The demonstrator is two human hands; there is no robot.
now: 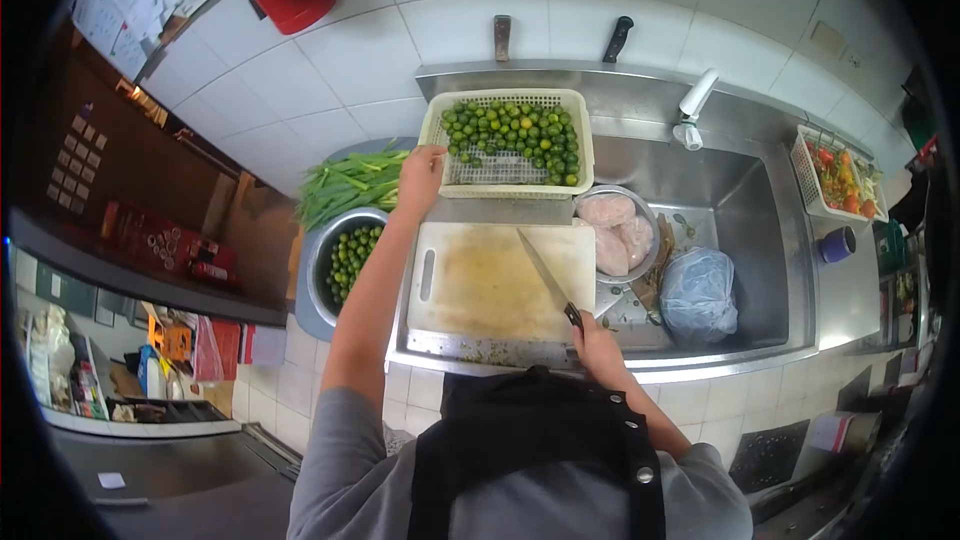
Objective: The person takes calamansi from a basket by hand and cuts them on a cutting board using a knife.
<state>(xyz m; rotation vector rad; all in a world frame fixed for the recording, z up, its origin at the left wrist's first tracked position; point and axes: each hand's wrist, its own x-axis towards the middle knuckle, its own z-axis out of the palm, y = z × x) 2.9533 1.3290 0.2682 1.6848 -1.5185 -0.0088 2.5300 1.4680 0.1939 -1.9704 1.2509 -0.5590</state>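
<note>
My left hand [422, 172] is at the left edge of a cream plastic basket [586, 155] that holds small green citrus fruits [515, 125]; its fingers are closed, and what they grip is too small to make out. In my right hand [596, 342] is the black handle of a knife [546, 274], its blade pointing up and left over the white cutting board [450, 310]. The board has a yellowish stain in its middle and lies in front of the basket.
Left of the board are a metal bowl of green fruits [350, 255] and green leaves [355, 180]. On the right, a bowl of pale meat [615, 230] and a plastic bag [700, 292] sit by the sink [765, 240]. A vegetable basket [808, 195] stands farther right.
</note>
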